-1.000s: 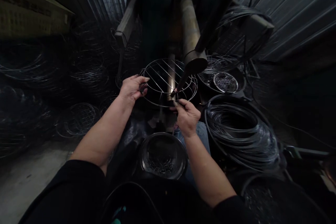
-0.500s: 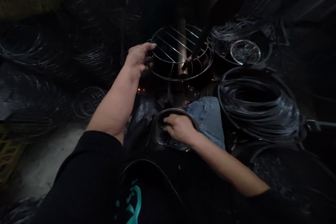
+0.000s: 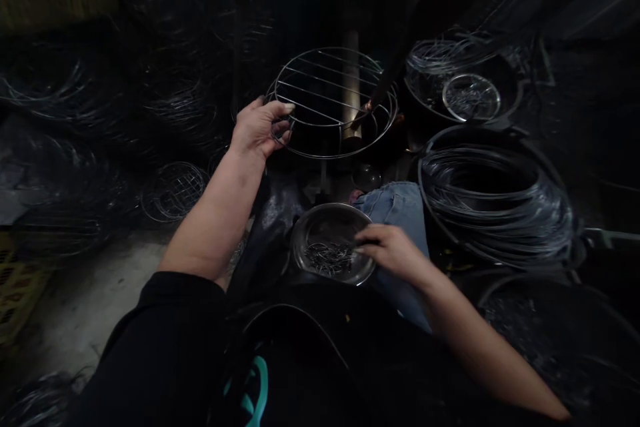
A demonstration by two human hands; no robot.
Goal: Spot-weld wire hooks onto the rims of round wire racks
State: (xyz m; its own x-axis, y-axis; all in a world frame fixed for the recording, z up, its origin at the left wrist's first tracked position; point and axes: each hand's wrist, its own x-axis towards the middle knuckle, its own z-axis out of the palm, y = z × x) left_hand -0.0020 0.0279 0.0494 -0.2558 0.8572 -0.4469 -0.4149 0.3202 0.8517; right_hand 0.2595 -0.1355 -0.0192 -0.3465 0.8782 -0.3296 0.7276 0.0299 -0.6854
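My left hand [image 3: 263,125] grips the near left edge of a round wire rack [image 3: 320,123], which has parallel bars across its top ring and a second ring below. The rack's right side meets the dark welding electrode arm [image 3: 385,83], above a pale metal cylinder [image 3: 351,90]. Over the right rim of a metal bowl [image 3: 305,230] is my right hand [image 3: 385,250], its fingers pinched together. Whatever they hold is too small and dark to make out. Short bent wire pieces [image 3: 330,258] lie at the bottom of the bowl, close to my lap.
To the right stands a large tub with a coil of wire [image 3: 500,213]. Behind it, another tub [image 3: 517,97] bears wire pieces and a small dish [image 3: 471,97]. Wire racks [image 3: 175,190] and a yellow crate [image 3: 20,293] are at the left.
My right hand has come up out of the bowl and moved to its right rim. The rack has turned and shifted slightly left with my left hand.
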